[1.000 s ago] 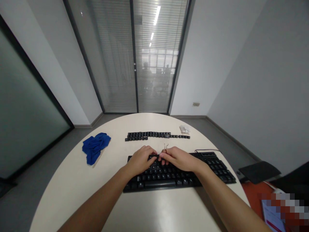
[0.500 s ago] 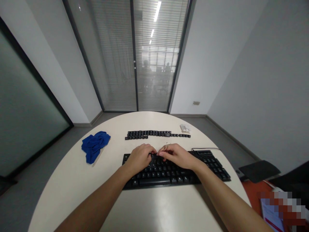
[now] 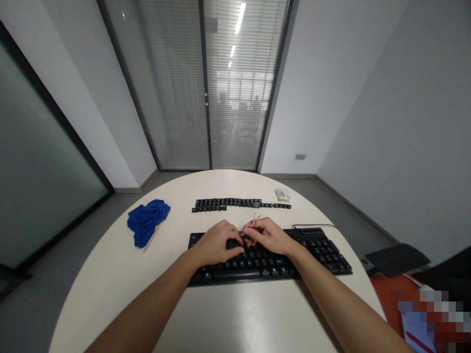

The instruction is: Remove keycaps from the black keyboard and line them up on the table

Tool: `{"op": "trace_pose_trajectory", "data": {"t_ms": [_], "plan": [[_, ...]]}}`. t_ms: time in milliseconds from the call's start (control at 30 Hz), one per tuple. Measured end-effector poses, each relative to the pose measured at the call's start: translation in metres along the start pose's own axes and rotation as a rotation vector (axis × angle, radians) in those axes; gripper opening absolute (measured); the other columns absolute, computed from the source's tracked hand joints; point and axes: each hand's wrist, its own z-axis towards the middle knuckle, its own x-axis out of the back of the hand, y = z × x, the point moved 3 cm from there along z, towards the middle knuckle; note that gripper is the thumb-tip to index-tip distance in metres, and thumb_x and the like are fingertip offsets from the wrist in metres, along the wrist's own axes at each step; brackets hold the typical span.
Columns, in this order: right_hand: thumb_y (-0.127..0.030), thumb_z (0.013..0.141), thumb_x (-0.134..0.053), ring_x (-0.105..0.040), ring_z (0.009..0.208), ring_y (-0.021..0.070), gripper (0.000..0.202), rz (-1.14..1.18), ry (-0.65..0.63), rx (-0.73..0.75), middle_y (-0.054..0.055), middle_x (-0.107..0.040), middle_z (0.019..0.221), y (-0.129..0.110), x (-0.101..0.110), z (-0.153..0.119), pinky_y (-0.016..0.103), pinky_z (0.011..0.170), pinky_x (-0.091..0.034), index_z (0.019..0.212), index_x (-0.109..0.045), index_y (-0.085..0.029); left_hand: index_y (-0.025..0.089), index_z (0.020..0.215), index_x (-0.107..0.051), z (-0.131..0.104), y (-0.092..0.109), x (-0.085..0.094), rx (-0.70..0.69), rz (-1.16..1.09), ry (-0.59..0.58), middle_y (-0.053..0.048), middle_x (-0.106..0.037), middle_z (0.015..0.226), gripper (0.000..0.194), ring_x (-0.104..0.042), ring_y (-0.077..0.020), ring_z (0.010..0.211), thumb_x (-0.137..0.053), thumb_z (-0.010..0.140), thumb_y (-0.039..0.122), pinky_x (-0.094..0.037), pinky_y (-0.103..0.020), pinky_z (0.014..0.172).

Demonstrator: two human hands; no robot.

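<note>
Kybd (image 3: 265, 262) is blk – cloth (image 3: 147, 220) plain blue, tbl (image 3: 224, 316) cream.

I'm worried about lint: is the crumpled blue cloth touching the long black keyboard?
No, a stretch of the pale, round-edged tabletop separates the crumpled blue cloth from the long black keyboard.

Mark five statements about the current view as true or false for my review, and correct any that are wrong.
1. A blue cloth, a black keyboard and loose keycaps lie on the table. True.
2. The cloth covers part of the keyboard. False: it lies apart, to the left of the keyboard.
3. The right hand holds a thin wire tool. True.
4. The loose keycaps lie between the keyboard and the person. False: they are lined up in rows beyond the keyboard.
5. The left hand is at the keyboard, beside the right hand. True.
</note>
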Motion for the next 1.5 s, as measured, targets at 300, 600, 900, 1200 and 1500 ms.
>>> {"op": "trace_pose_trajectory", "data": {"t_ms": [300,600,900,1200,1500], "plan": [[-0.054,0.089,-0.060,-0.064,0.060,0.0129,0.042,0.154,0.030,-0.047,0.005,-0.070,0.072,0.014,-0.001,0.003,0.025,0.061,-0.055,0.089,-0.070,-0.013,0.022,0.093,-0.072,0.000,-0.005,-0.003,0.006,-0.010,0.002,-0.003,-0.072,0.099,0.012,-0.057,-0.0227,0.099,-0.073,0.085,0.030,-0.044,-0.036,0.091],[-0.055,0.088,-0.061,-0.063,0.061,0.0139,0.043,0.143,0.075,-0.045,0.004,-0.070,0.071,0.018,0.000,0.006,0.026,0.061,-0.052,0.091,-0.071,-0.013,0.022,0.096,-0.067,-0.001,-0.001,0.000,0.027,-0.017,0.035,-0.004,-0.070,0.099,0.017,-0.058,-0.0235,0.100,-0.074,0.083,0.027,-0.046,-0.037,0.091],[-0.049,0.101,-0.040,-0.066,0.081,0.0202,0.054,-0.247,0.097,0.109,0.006,-0.071,0.076,0.009,0.003,0.006,0.034,0.085,-0.047,0.071,-0.071,-0.016,0.022,0.096,-0.060,-0.002,-0.001,0.000,0.080,-0.009,0.059,-0.003,-0.067,0.098,0.023,-0.060,-0.0223,0.095,-0.076,0.080,0.028,-0.048,-0.036,0.087],[-0.056,0.102,-0.028,-0.069,0.078,0.0195,0.064,-0.037,0.028,0.006,0.005,-0.072,0.076,0.008,0.000,0.004,0.033,0.085,-0.049,0.087,-0.074,-0.014,0.020,0.086,-0.061,-0.001,0.003,0.001,0.034,0.093,0.068,-0.004,-0.067,0.089,0.010,-0.058,-0.0220,0.090,-0.066,0.088,0.028,-0.047,-0.034,0.082],[-0.059,0.100,-0.033,-0.070,0.075,0.0188,0.061,0.009,0.046,-0.011,0.005,-0.073,0.073,0.015,-0.002,0.006,0.032,0.082,-0.051,0.092,-0.074,-0.014,0.021,0.088,-0.063,-0.001,0.003,0.001,0.022,0.044,0.050,-0.004,-0.068,0.092,0.011,-0.058,-0.0220,0.093,-0.069,0.087,0.031,-0.047,-0.034,0.084]]}}
